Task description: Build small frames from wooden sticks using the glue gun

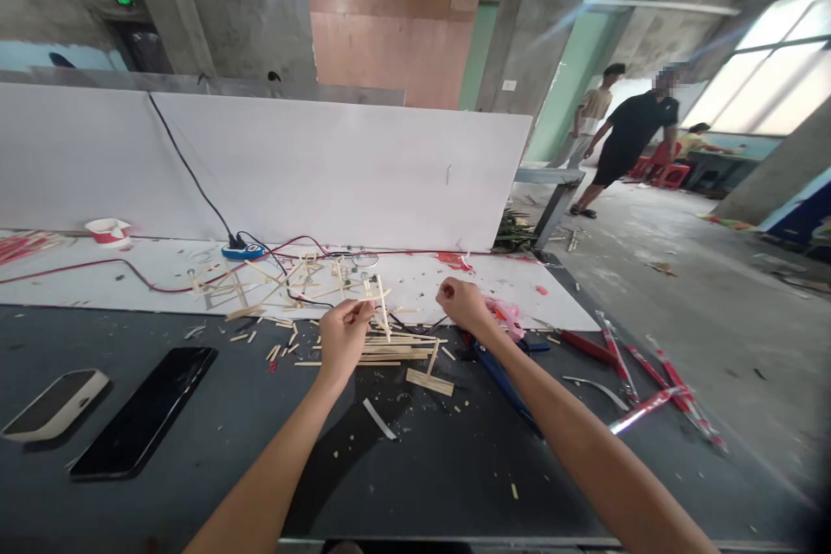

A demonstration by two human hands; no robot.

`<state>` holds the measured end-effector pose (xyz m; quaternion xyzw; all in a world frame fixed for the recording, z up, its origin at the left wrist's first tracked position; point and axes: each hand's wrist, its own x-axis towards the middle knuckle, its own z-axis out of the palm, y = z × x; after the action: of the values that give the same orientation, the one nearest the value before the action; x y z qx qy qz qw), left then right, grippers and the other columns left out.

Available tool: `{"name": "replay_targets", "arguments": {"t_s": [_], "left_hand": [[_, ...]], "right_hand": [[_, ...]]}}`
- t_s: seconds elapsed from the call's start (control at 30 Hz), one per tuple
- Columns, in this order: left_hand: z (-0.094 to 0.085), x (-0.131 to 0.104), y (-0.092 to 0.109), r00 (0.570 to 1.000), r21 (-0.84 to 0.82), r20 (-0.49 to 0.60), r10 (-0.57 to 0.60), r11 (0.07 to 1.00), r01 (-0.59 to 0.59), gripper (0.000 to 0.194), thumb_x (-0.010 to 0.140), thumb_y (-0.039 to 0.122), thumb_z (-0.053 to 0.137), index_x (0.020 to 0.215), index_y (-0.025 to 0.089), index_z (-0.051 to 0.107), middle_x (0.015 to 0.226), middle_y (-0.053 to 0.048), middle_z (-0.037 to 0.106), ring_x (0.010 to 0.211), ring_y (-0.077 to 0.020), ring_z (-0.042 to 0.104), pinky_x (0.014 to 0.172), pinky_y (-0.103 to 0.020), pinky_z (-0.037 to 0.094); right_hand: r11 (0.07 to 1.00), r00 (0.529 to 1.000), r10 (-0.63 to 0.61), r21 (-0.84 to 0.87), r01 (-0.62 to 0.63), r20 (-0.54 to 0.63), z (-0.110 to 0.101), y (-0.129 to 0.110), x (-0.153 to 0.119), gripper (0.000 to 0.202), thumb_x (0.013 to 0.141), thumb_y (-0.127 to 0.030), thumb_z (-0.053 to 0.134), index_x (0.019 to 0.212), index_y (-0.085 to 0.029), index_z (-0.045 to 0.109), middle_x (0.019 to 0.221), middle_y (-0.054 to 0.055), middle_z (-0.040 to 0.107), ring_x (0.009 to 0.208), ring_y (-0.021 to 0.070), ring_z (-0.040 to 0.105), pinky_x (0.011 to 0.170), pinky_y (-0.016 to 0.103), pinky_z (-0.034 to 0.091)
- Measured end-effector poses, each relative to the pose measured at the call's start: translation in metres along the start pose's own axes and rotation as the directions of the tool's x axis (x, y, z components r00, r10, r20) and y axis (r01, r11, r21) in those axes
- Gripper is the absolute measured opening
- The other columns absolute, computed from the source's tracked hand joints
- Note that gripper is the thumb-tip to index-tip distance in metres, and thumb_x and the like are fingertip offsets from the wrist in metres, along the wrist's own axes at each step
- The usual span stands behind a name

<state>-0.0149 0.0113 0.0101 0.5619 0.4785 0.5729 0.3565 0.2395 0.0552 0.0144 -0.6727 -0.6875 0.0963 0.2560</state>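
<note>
My left hand [346,333] pinches a small framework of thin wooden sticks [383,312], held up over the table. A short distance to its right, my right hand [462,305] hovers with its fingers curled together; what they hold, if anything, is too small to make out. Below the hands lies a pile of loose wooden sticks [396,352], with a T-shaped stick piece [429,381] in front. More stick frames [305,277] stand behind my left hand. Under my right forearm lie a blue tool [503,385], partly covered, and a pink plastic item [510,318].
A black phone [143,415] and a white-edged device [55,405] lie at left. A blue power strip [242,251] with cables and a paper cup [108,231] sit behind. Red-wrapped sticks [675,389] lie at right. A white partition [325,164] borders the table; a person [633,138] walks beyond.
</note>
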Motion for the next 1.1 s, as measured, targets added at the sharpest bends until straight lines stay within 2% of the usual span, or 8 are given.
{"name": "replay_targets", "arguments": {"t_s": [0.13,0.2,0.3,0.43,0.57,0.77,0.9,1.1], "left_hand": [[0.005,-0.005,0.005,1.000,-0.002,0.009,0.002,1.000,-0.002,0.030,0.083,0.045,0.067,0.078,0.016,0.072,0.067,-0.003,0.064,0.057,-0.0159,0.056,0.056,-0.026,0.042],[0.007,-0.008,0.008,1.000,0.005,0.019,0.005,1.000,-0.005,0.027,0.083,0.042,0.066,0.077,0.017,0.072,0.065,-0.002,0.062,0.057,-0.0157,0.055,0.056,-0.026,0.042],[0.010,-0.011,0.011,0.999,0.014,0.035,0.011,1.000,-0.012,0.024,0.083,0.039,0.066,0.074,0.017,0.071,0.066,-0.003,0.062,0.057,-0.0148,0.053,0.056,-0.026,0.041],[0.011,-0.010,0.011,0.999,0.014,0.040,0.021,1.000,-0.021,0.024,0.084,0.039,0.067,0.074,0.017,0.071,0.069,-0.004,0.063,0.057,-0.0142,0.052,0.057,-0.026,0.041],[0.011,-0.009,0.011,1.000,0.019,0.019,-0.001,1.000,0.001,0.023,0.082,0.039,0.069,0.076,0.017,0.072,0.066,-0.002,0.061,0.057,-0.0145,0.053,0.056,-0.025,0.041],[0.011,-0.008,0.009,1.000,0.028,0.008,-0.007,1.000,0.006,0.022,0.081,0.038,0.070,0.077,0.017,0.073,0.063,-0.002,0.060,0.057,-0.0148,0.054,0.055,-0.025,0.041],[0.012,-0.010,0.009,1.000,0.025,0.027,0.006,1.000,-0.007,0.022,0.082,0.038,0.069,0.075,0.018,0.072,0.062,-0.001,0.058,0.056,-0.0146,0.053,0.055,-0.026,0.039],[0.014,-0.014,0.015,0.998,0.038,0.050,0.038,0.999,-0.039,0.025,0.083,0.041,0.067,0.071,0.019,0.069,0.060,-0.001,0.054,0.058,-0.0156,0.051,0.057,-0.027,0.040]], "right_hand": [[0.982,0.998,-0.052,0.179,0.058,-0.038,-0.026,0.001,-0.041,0.018,0.084,-0.028,0.052,0.085,-0.019,0.067,0.076,0.002,0.068,0.072,0.0163,0.061,0.066,0.025,0.044],[0.910,0.993,-0.037,0.406,0.079,-0.109,-0.031,0.003,-0.057,0.016,0.081,-0.030,0.056,0.083,-0.019,0.066,0.072,0.001,0.066,0.068,0.0166,0.059,0.063,0.026,0.043],[0.824,0.982,0.034,0.562,0.077,-0.185,-0.034,0.009,-0.067,0.017,0.078,-0.032,0.062,0.084,-0.018,0.068,0.072,0.002,0.065,0.067,0.0168,0.058,0.062,0.027,0.043],[0.836,0.968,0.088,0.546,0.057,-0.236,-0.041,0.019,-0.066,0.020,0.079,-0.036,0.066,0.087,-0.017,0.068,0.074,0.003,0.065,0.065,0.0160,0.056,0.060,0.027,0.043],[0.867,0.978,0.084,0.497,0.022,-0.190,-0.053,0.028,-0.066,0.026,0.085,-0.043,0.065,0.085,-0.018,0.068,0.069,0.002,0.063,0.059,0.0143,0.054,0.056,0.027,0.041],[0.730,0.984,0.138,0.683,-0.028,-0.108,-0.063,0.028,-0.067,0.021,0.084,-0.038,0.067,0.086,-0.017,0.065,0.064,0.001,0.062,0.056,0.0128,0.054,0.051,0.025,0.039],[0.625,0.989,0.092,0.780,0.032,-0.115,-0.062,0.013,-0.074,0.021,0.082,-0.035,0.071,0.089,-0.017,0.066,0.068,0.002,0.064,0.058,0.0130,0.055,0.053,0.026,0.043],[0.657,0.977,-0.095,0.726,0.205,-0.190,-0.046,-0.011,-0.092,0.023,0.088,-0.042,0.070,0.095,-0.020,0.066,0.081,0.004,0.065,0.070,0.0159,0.061,0.061,0.029,0.049]]}}
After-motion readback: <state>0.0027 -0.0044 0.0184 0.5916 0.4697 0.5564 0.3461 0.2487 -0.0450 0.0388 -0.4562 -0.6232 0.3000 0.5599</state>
